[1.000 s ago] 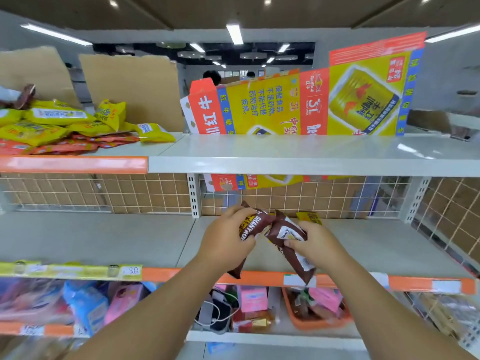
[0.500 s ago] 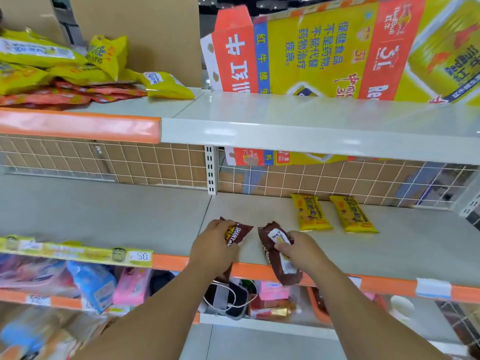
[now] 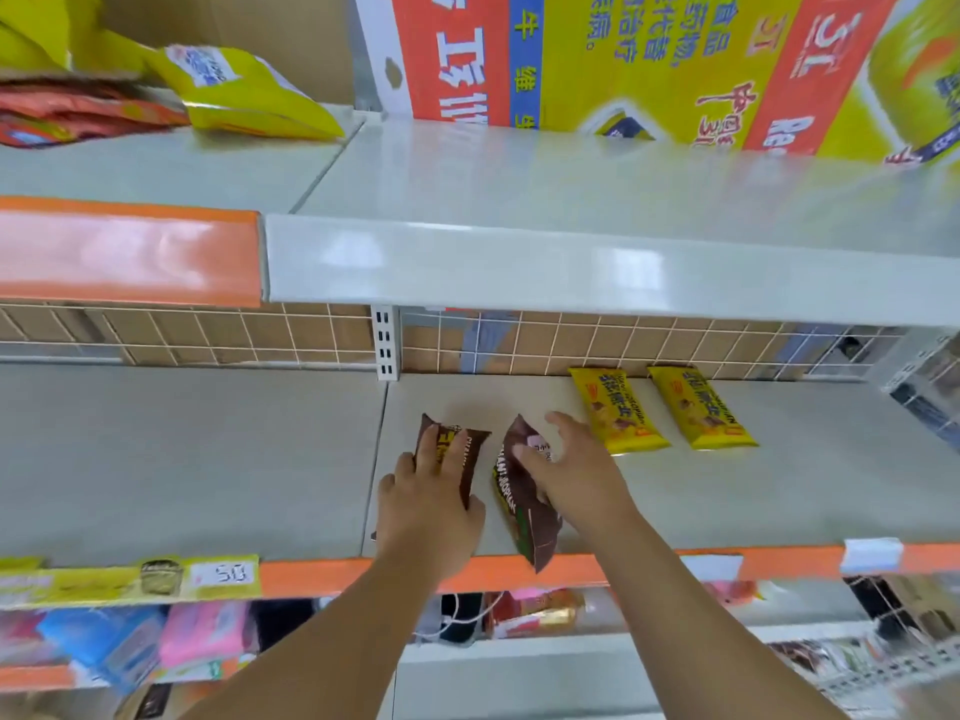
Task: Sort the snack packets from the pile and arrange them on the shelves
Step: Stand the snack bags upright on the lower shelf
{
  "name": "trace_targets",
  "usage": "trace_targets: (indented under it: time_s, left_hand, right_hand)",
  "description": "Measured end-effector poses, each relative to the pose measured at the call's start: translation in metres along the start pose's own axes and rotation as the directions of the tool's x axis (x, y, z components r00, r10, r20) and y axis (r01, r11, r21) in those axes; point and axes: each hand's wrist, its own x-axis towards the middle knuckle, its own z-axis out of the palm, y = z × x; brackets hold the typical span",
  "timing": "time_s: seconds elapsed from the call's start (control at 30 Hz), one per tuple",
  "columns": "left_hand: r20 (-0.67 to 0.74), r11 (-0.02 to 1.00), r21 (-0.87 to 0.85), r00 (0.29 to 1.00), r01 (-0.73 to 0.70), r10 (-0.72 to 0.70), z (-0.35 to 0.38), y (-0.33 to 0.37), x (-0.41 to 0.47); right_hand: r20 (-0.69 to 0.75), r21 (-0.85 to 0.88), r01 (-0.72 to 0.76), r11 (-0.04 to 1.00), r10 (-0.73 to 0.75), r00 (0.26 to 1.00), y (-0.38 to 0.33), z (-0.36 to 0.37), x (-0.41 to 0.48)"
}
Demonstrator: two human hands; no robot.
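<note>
Two brown snack packets lie side by side on the middle shelf [image 3: 208, 459], near its front. The left brown packet [image 3: 470, 449] is pinned under the straight fingers of the left hand [image 3: 426, 511], grip open, which hides its near half. The right brown packet [image 3: 522, 517] lies tilted, and its near end reaches over the orange front strip [image 3: 779, 561]. The right hand [image 3: 576, 475] rests on it with fingers spread and thumb touching, grip likewise open, and covers its right edge. Just beyond, two yellow packets [image 3: 615, 410] lie parallel against the wire back. On the upper shelf [image 3: 571, 267] the pile [image 3: 234, 90] of yellow and red packets is cut off at the left, and a printed carton [image 3: 649, 59] is cut off at the top. Goods on the lower shelf [image 3: 519, 662] are too blurred to identify. Half a second earlier both hands pinched the brown packets with curled fingers at the shelf edge. Since then the packets have been laid further in and the fingers have uncurled.
</note>
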Motion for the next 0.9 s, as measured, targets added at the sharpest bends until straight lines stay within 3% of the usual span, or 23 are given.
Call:
trace_targets:
  time_s: [0.1, 0.2, 0.23, 0.27, 0.3, 0.33, 0.37, 0.4, 0.47, 0.53, 0.6, 0.67, 0.73, 0.9]
  left_hand:
    - [-0.015, 1.0, -0.017, 1.0, -0.008, 0.007, 0.002, -0.002, -0.002]
    - [-0.019, 1.0, -0.025, 1.0, -0.018, 0.018, 0.002, -0.001, -0.001]
    - [-0.017, 0.999, -0.026, 1.0, -0.022, 0.021, 0.002, -0.002, -0.001]
    - [-0.017, 0.999, -0.028, 1.0, -0.023, 0.023, 0.002, -0.002, -0.001]
    - [-0.018, 0.999, -0.033, 1.0, -0.022, 0.021, 0.002, -0.003, -0.002]
    - [-0.02, 0.999, -0.04, 1.0, -0.018, 0.017, 0.002, -0.003, -0.003]
    - [-0.023, 0.999, -0.047, 1.0, -0.014, 0.013, 0.002, -0.003, -0.003]
    - [-0.03, 0.999, -0.052, 0.999, -0.013, 0.011, 0.002, -0.003, -0.003]
    - [-0.042, 0.999, -0.052, 0.999, -0.012, 0.009, 0.002, -0.002, -0.004]
    - [-0.055, 0.999, -0.045, 0.998, -0.002, -0.001, 0.002, -0.002, -0.005]
    - [-0.07, 0.999, -0.03, 0.997, 0.018, -0.02, 0.003, 0.0, -0.006]
    - [-0.079, 0.999, -0.029, 0.996, 0.036, -0.038, 0.003, 0.001, -0.006]
    - [-0.084, 0.998, -0.031, 0.995, 0.047, -0.05, 0.004, 0.001, -0.007]
    - [-0.096, 0.998, -0.033, 0.994, 0.057, -0.06, 0.004, 0.001, -0.011]
  right_hand:
    - [0.293, -0.04, -0.064, 0.997, 0.073, 0.953, -0.004, 0.016, -0.01]
    - [0.317, 0.158, -0.155, 0.975, 0.098, 0.943, -0.001, 0.015, -0.009]
    - [0.338, 0.344, -0.217, 0.914, 0.096, 0.936, 0.0, 0.013, -0.006]
    - [0.376, 0.556, -0.295, 0.777, 0.081, 0.923, -0.001, 0.01, -0.005]
    - [0.417, 0.685, -0.36, 0.633, 0.064, 0.907, -0.001, 0.007, -0.004]
    - [0.429, 0.734, -0.388, 0.558, 0.062, 0.901, -0.002, 0.004, -0.003]
    - [0.419, 0.707, -0.385, 0.593, 0.087, 0.904, -0.002, 0.002, 0.002]
    - [0.395, 0.592, -0.367, 0.717, 0.138, 0.908, 0.0, 0.0, 0.008]
    - [0.271, 0.245, -0.336, 0.909, 0.269, 0.924, 0.009, -0.004, 0.018]
    - [0.096, 0.13, -0.333, 0.934, 0.322, 0.942, 0.015, -0.009, 0.026]
    - [-0.125, 0.052, -0.132, 0.99, 0.138, 0.983, 0.012, -0.013, 0.022]
    - [-0.24, -0.117, 0.128, 0.985, -0.153, 0.959, -0.001, -0.01, 0.014]
    - [-0.186, -0.279, 0.28, 0.919, -0.338, 0.923, -0.016, -0.001, 0.012]
    - [0.102, -0.513, 0.295, 0.806, -0.285, 0.953, -0.016, 0.035, 0.006]
